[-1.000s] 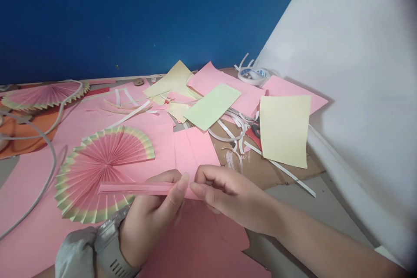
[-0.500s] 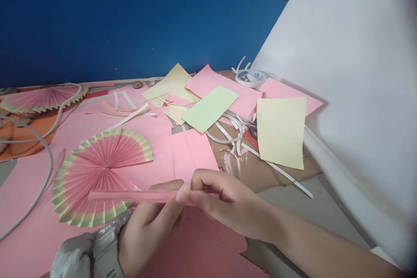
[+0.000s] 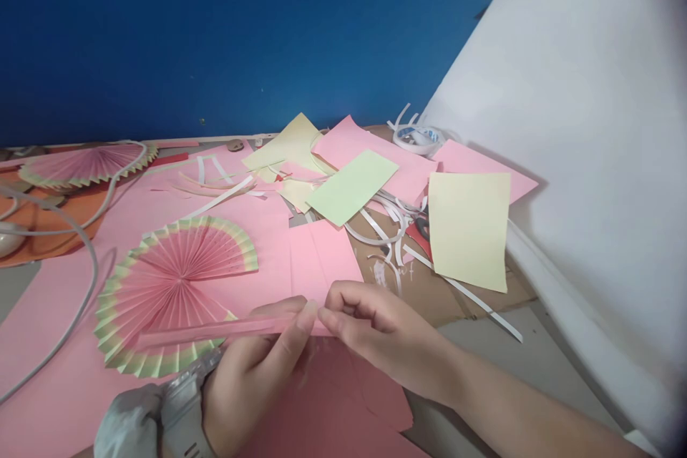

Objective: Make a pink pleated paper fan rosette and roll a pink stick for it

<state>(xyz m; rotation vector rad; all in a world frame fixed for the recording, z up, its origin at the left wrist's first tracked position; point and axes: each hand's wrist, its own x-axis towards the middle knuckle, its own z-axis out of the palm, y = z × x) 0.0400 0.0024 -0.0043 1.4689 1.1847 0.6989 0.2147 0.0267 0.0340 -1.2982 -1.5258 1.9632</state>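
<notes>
A narrow pink folded paper strip [image 3: 215,331] stretches level in front of me, its left end over a pleated watermelon paper fan [image 3: 177,286]. My left hand [image 3: 268,358], with a grey watch at the wrist, grips the strip with the thumb on top. My right hand [image 3: 376,322] pinches the strip's right end between thumb and fingers, close beside the left thumb. The curled fingers hide that end. Under both hands lies pink paper [image 3: 333,401].
Green paper [image 3: 354,187], cream paper [image 3: 469,229] and white strips [image 3: 464,293] lie on cardboard [image 3: 429,300]. Beyond are a tape roll [image 3: 418,137] and partly covered scissors [image 3: 422,223]. Another pleated fan [image 3: 89,166] and a white cable [image 3: 89,279] are at left; walls rise behind and right.
The view has shifted slightly, so the scene sits a little lower and further right. Both hands keep hold of the pink strip, whose left end now tips slightly lower.
</notes>
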